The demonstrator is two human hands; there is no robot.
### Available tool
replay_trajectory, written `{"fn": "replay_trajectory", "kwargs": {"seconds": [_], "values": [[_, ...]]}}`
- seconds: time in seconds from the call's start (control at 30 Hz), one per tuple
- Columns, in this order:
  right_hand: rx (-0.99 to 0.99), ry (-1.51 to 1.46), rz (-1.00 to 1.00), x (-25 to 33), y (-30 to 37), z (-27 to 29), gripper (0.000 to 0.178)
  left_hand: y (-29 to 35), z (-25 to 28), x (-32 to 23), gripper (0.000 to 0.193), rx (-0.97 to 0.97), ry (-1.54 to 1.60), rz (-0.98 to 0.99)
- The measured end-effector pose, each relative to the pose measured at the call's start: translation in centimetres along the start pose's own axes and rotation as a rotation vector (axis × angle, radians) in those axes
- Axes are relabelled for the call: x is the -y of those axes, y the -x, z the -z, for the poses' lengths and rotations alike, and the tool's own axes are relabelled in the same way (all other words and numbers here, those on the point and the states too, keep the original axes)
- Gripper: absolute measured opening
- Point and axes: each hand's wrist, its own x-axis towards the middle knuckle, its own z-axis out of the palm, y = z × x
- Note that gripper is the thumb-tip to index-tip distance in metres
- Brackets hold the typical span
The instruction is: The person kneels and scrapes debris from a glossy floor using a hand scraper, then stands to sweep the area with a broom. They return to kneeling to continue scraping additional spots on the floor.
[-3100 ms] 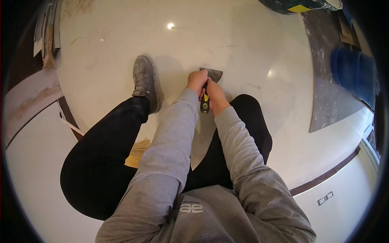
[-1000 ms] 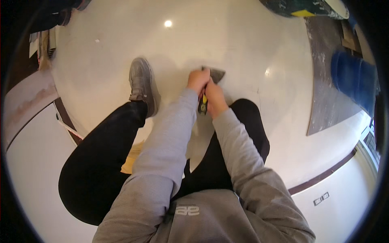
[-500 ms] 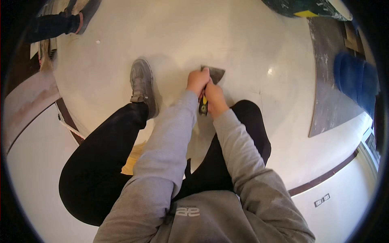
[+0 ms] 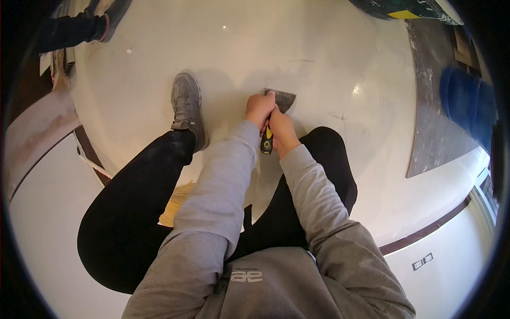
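Observation:
Both my hands are closed around one scraper, its wide dark metal blade (image 4: 285, 101) pointing away from me at the pale floor. My left hand (image 4: 258, 110) grips it near the blade, with the thumb lying along the top. Just behind and to the right, my right hand (image 4: 283, 131) wraps the black and yellow handle (image 4: 266, 143), whose butt end sticks out toward me. The blade's far edge is at or very near the floor; I cannot tell whether it touches.
My left shoe (image 4: 186, 103) stands left of the hands. Straw-coloured bristles (image 4: 178, 202) show under my left leg. A grey board (image 4: 438, 122) and a blue bundle (image 4: 467, 103) lie at the right. Another person's shoe (image 4: 115, 18) is at the far left; a dark bag-like thing (image 4: 393, 8) lies far right.
The scraper has come very slightly nearer to me over the floor, both hands keeping their grip. The whole view has shifted a little.

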Motion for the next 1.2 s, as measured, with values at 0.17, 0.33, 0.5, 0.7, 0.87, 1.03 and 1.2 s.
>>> {"fn": "replay_trajectory", "kwargs": {"seconds": [0.17, 0.33, 0.5, 0.7, 0.87, 1.03, 1.2], "values": [[-0.003, 0.122, 0.174, 0.3, 0.9, -3.1, 0.045, -5.6, 1.9, 3.0, 0.050, -0.257, -0.108, -0.436], [-0.022, 0.058, 0.063, 0.1, 2.4, -2.8, 0.042, -5.2, 1.5, 3.5, 0.049, -0.282, -0.164, -0.411], [0.038, -0.026, 0.145, 1.4, 0.6, -0.8, 0.043, 0.0, -0.1, -0.7, 0.043, 0.021, 0.002, -0.077], [0.013, -0.030, 0.030, 0.3, -1.1, -0.9, 0.042, -0.2, 1.4, -1.0, 0.033, 0.088, 0.036, -0.077], [0.150, -0.033, -0.027, 0.8, 1.9, -2.9, 0.043, -3.1, 2.1, 1.2, 0.036, -0.249, -0.139, -0.228], [0.141, -0.029, 0.049, 0.6, -0.1, -0.8, 0.037, -1.2, -0.2, 0.2, 0.042, -0.149, -0.044, -0.220], [0.148, 0.075, 0.075, 0.9, -1.3, 1.8, 0.042, -1.4, -1.4, 0.6, 0.047, 0.036, -0.067, 0.040]]}}
